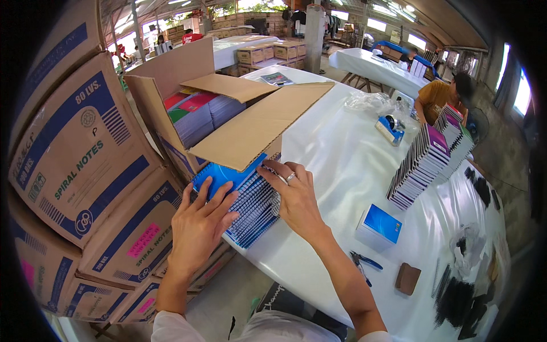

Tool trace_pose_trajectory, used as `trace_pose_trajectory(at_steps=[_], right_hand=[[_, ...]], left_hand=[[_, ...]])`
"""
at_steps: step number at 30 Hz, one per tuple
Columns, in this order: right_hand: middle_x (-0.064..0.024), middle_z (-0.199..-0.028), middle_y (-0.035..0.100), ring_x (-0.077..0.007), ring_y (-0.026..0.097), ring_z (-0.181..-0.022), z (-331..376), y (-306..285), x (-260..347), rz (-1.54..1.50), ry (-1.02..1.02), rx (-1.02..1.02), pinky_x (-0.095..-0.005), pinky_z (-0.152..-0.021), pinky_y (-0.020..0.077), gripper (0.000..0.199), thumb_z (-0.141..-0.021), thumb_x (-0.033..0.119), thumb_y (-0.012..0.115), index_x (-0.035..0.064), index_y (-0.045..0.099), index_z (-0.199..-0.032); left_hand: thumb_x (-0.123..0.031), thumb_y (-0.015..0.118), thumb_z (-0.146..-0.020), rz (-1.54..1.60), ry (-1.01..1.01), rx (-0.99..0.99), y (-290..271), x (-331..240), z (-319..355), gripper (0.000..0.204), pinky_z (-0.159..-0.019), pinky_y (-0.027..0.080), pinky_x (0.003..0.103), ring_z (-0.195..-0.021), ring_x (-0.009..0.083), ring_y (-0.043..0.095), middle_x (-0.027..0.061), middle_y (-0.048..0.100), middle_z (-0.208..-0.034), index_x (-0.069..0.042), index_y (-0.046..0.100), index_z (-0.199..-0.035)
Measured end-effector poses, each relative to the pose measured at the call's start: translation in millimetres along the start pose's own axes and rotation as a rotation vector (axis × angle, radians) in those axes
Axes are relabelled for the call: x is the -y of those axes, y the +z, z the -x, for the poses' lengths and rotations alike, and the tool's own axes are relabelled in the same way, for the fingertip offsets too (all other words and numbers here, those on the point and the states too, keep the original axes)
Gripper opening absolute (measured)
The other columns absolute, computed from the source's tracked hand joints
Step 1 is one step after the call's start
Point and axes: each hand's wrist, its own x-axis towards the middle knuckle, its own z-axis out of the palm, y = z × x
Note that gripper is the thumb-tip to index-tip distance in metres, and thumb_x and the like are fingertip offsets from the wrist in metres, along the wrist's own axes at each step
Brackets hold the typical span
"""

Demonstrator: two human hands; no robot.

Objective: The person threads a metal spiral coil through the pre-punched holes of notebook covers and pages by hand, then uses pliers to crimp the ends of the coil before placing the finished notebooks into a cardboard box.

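Note:
A stack of blue-covered spiral notebooks [253,211] sits at the table's left edge, partly under the flap of an open cardboard carton [262,122]. My left hand [199,225] lies on the stack's near left side with its fingers spread over the blue cover and coils. At the stack's right side my right hand [296,196], with a ring on one finger, has its fingers and thumb closed on the notebooks' upper edge. Inside the carton stand packed notebooks [211,117] with red and green covers; the flaps hide part of them.
Stacked cartons [85,148] rise on my left. On the white table [325,165] are a blue-covered pad stack [379,225], pliers [364,265], a brown block [407,278], black coils [456,299], a tape dispenser [391,130] and tall notebook stacks [419,162]. A person [441,97] works across it.

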Motion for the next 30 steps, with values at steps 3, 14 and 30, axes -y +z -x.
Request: trace_pose_trajectory(at_steps=[3, 14, 30], right_hand=[[-0.0044, -0.133, 0.056, -0.0288, 0.050, -0.115, -1, -4, 1, -0.014, 0.055, -0.160, -0.0404, -0.102, 0.0358, 0.058, -0.075, -0.013, 0.051, 0.0115, 0.061, -0.127], [-0.0189, -0.121, 0.060, -0.0346, 0.054, -0.114, 141, -109, -129, 0.513, 0.567, -0.476, -0.0454, -0.096, 0.0433, 0.037, -0.083, 0.015, 0.073, -0.0008, 0.062, -0.115], [-0.0155, -0.073, 0.066, -0.0205, 0.064, -0.063, 262, -166, -191, 0.195, 1.423, -0.279, -0.0330, -0.059, 0.0517, 0.035, -0.074, 0.024, 0.083, -0.0049, 0.064, -0.078]], left_hand=[[-0.021, 0.074, -0.081, 0.061, 0.009, -0.003, 1, 10, 2, 0.036, -0.108, 0.038, 0.054, -0.126, 0.0301, 0.055, 0.0008, 0.065, -0.128, -0.015, 0.070, -0.117], [-0.008, 0.069, -0.083, 0.159, 0.052, -0.280, 0, 12, 31, 0.031, -0.108, 0.031, 0.065, -0.132, 0.0465, 0.045, 0.0077, 0.063, -0.130, -0.012, 0.071, -0.114], [0.010, 0.058, -0.085, 1.316, -0.063, 0.247, 148, -140, 13, 0.045, -0.115, 0.029, 0.044, -0.141, 0.0354, 0.037, 0.0169, 0.056, -0.138, -0.006, 0.065, -0.126]])
